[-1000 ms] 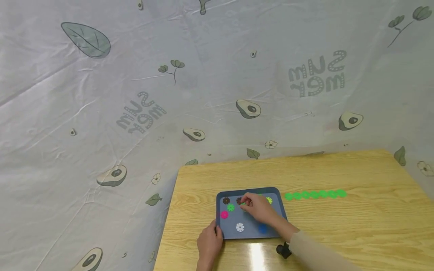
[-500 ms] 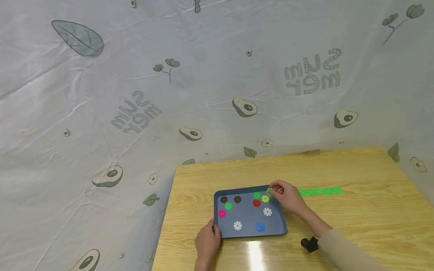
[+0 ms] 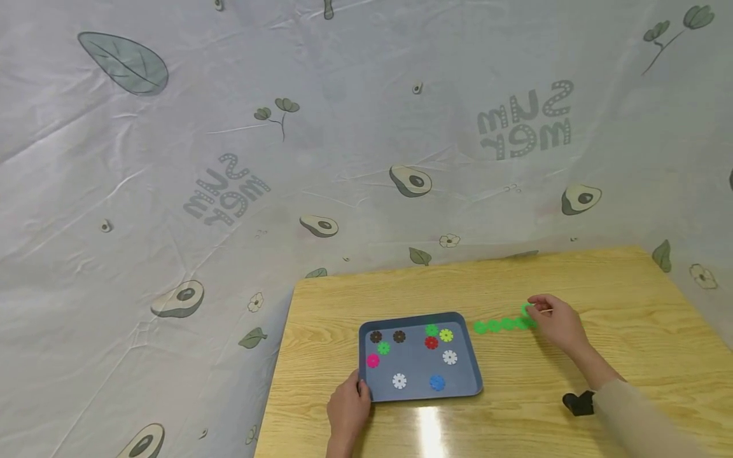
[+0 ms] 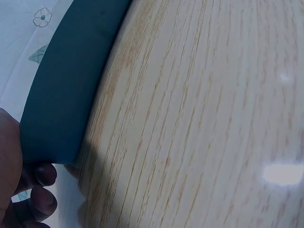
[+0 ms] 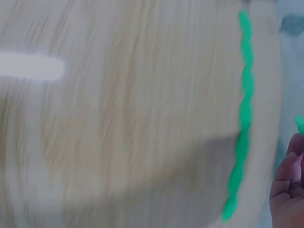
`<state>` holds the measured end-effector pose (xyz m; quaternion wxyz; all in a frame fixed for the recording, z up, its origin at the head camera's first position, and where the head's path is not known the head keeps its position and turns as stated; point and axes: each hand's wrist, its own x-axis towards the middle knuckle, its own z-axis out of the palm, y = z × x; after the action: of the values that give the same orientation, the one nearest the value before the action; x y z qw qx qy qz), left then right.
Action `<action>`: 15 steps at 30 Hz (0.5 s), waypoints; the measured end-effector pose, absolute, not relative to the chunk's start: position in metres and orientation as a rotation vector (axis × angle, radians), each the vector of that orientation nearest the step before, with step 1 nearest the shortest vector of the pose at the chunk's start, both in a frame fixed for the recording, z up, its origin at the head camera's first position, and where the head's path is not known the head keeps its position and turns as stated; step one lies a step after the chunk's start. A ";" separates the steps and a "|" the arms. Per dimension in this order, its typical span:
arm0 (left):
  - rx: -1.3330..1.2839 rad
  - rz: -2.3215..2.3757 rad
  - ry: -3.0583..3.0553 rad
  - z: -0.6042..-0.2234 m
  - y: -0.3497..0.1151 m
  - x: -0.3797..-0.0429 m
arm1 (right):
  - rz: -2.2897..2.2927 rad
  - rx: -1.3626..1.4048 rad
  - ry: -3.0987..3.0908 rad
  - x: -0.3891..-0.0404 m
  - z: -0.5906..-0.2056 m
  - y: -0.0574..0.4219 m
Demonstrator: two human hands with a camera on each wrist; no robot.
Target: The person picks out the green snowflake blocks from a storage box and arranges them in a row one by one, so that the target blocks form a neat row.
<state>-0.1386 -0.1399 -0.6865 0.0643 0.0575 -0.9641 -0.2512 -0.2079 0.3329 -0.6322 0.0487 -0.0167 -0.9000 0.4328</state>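
Note:
A grey-blue tray (image 3: 418,366) lies on the wooden table with several notched plastic discs in it: brown, green, pink, red, yellow, white and blue. My left hand (image 3: 349,404) grips the tray's near left corner; in the left wrist view, fingers (image 4: 42,199) curl beside the tray wall (image 4: 66,85). To the right of the tray, a row of green discs (image 3: 494,325) runs across the table. Over the row's right part, my right hand (image 3: 561,324) pinches another green disc (image 3: 527,310) and hides some of the row. The right wrist view shows that held disc's edge (image 5: 300,124).
The wooden table (image 3: 515,413) meets a pale printed cloth (image 3: 366,159) at its back and left. A black device (image 3: 578,403) sits by the right wrist. Glare (image 3: 429,426) brightens the table in front of the tray.
My right hand has picked up a green disc from the tray and carried it rightward to above the green row. The left hand has kept its grip on the tray corner.

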 end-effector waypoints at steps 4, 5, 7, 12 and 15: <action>0.181 -0.761 -2.916 -0.688 -0.141 -0.139 | 1.245 -0.154 -2.778 -0.205 -0.641 0.365; 0.182 -0.758 -2.918 -0.688 -0.141 -0.139 | 1.255 -0.193 -2.783 -0.205 -0.643 0.372; 0.188 -0.753 -2.925 -0.689 -0.142 -0.139 | 1.268 -0.289 -2.776 -0.204 -0.646 0.384; 0.183 -0.756 -2.931 -0.691 -0.143 -0.140 | 1.322 -0.541 -2.724 -0.200 -0.652 0.407; 0.175 -0.764 -2.931 -0.692 -0.142 -0.141 | 1.337 -0.616 -2.696 -0.198 -0.653 0.415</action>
<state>-0.1406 -0.1423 -0.6920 0.0536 0.0577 -0.9646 -0.2516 -0.1977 0.4147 -0.6532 0.0352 -0.2004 -0.8772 0.4349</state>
